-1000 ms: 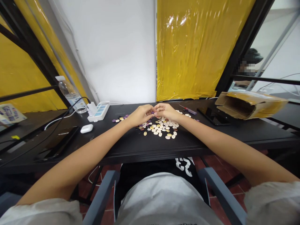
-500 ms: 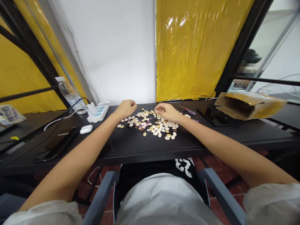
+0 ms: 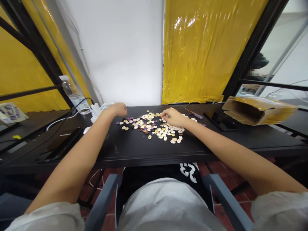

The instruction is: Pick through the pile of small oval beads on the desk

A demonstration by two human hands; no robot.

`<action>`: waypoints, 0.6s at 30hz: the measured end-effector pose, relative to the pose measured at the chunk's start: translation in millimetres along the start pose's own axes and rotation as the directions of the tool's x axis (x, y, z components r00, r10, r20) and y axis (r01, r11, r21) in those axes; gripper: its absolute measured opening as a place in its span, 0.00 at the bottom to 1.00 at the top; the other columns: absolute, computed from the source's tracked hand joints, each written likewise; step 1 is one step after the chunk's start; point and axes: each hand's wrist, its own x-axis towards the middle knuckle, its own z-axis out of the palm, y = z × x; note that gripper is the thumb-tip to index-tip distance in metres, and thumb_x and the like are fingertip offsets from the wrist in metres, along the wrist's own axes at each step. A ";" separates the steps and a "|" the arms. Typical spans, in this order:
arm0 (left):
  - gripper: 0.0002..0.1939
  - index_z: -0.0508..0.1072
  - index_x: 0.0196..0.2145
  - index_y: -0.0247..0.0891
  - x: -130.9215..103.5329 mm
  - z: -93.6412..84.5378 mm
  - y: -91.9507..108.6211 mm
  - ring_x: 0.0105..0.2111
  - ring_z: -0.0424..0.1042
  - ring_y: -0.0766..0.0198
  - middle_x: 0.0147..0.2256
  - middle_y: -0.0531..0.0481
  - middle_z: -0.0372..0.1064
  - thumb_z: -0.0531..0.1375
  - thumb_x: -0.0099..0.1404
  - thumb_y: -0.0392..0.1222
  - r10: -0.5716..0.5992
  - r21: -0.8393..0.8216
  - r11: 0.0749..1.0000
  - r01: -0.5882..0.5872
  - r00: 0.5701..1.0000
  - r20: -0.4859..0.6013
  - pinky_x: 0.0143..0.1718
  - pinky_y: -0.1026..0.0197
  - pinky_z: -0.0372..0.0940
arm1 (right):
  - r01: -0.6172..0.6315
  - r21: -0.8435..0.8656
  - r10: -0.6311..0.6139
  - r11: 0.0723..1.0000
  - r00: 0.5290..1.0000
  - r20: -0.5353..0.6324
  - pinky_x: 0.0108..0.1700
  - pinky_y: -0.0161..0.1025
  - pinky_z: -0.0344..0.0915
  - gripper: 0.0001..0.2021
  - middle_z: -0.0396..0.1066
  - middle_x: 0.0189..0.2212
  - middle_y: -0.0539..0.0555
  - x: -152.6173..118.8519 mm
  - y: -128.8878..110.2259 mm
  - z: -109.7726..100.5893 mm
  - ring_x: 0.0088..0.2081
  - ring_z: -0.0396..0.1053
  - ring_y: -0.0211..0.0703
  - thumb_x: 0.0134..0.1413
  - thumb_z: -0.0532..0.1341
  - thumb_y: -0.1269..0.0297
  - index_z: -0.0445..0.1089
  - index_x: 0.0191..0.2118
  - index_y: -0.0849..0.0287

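Many small oval buttons (image 3: 166,130), cream, yellow, purple and brown, lie in a loose spread on the black table. My right hand (image 3: 173,117) rests over the upper right of the spread, with fingers bent down and thumb and fingertips drawn together among the buttons. Whatever it pinches is too small to make out. Beyond the left end of the spread, my left hand (image 3: 119,109) is held above the table with its fingers curled in. Its fingertips face away from me, so anything inside is hidden.
A screwdriver (image 3: 194,114), a black phone (image 3: 220,121) and an open cardboard box (image 3: 258,110) sit at the right. On the left are a water bottle (image 3: 75,94), a white power strip (image 3: 95,112) with cables, and a dark tablet-like slab (image 3: 61,144). Another person (image 3: 258,65) appears far right.
My left hand has moved left, away from the buttons and towards the power strip. My right hand has lowered slightly onto the buttons, its thumb and fingers drawing closer together.
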 end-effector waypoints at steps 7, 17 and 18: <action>0.10 0.77 0.28 0.38 1.7 14.4 16.3 0.30 0.74 0.59 0.29 0.46 0.77 0.57 0.48 0.36 0.206 -0.156 0.962 -0.222 0.972 -0.114 0.31 0.62 0.63 | 0.009 -0.067 -0.007 0.998 1.000 0.030 0.48 0.45 0.63 0.10 0.76 0.38 0.60 0.3 1.1 0.7 0.45 0.68 0.53 0.55 0.58 0.73 0.77 0.38 0.61; 0.14 0.78 0.39 0.38 3.6 41.1 49.6 0.37 0.74 0.60 0.38 0.45 0.78 0.56 0.56 0.35 0.570 -0.206 0.762 -0.615 0.786 -0.237 0.40 0.59 0.66 | -0.108 0.149 0.105 0.983 0.994 0.027 0.43 0.41 0.67 0.11 0.78 0.39 0.57 1.8 11.8 3.2 0.40 0.73 0.47 0.50 0.60 0.79 0.76 0.37 0.59; 0.15 0.78 0.39 0.39 3.8 42.7 50.4 0.37 0.74 0.60 0.39 0.44 0.78 0.56 0.56 0.35 0.580 -0.196 0.757 -0.623 0.780 -0.236 0.40 0.59 0.66 | -0.116 0.167 0.114 0.979 0.993 0.019 0.44 0.41 0.67 0.12 0.78 0.39 0.57 2.0 12.6 4.0 0.40 0.74 0.47 0.49 0.60 0.79 0.76 0.37 0.59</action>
